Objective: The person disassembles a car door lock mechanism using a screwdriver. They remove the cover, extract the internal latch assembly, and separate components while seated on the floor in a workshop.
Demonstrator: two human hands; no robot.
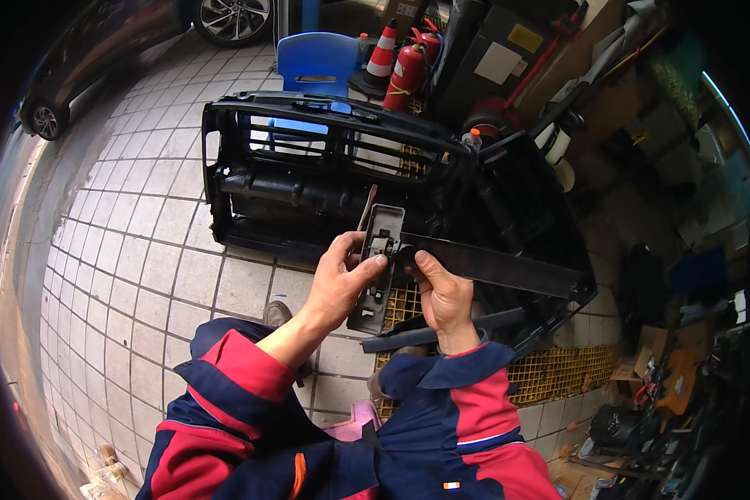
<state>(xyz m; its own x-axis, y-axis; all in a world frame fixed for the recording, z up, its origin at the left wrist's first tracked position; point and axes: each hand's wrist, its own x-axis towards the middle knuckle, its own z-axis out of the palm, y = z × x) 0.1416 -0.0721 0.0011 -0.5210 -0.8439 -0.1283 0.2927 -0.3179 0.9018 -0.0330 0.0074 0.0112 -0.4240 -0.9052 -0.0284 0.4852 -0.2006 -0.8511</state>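
Head view: the left hand (340,282) grips a long, grey, trough-shaped part (382,283), fingers wrapped; the right hand (443,296) curls half-closed beside it, hold indeterminable.

The floor (142,250) is laid with pale square tiles divided by dark joints, and a strip of yellow grating (562,373) is set into it on the right. On the tiles stands a large black frame (262,185), with a blue chair (312,60), an orange-and-white traffic cone (382,60) and a red fire extinguisher (403,80) beyond it, while a dark car's wheel (233,18) rests farther off. One brown shoe (277,312) is planted in front of the frame, and a cardboard box (639,364) sits near the grating's right end.
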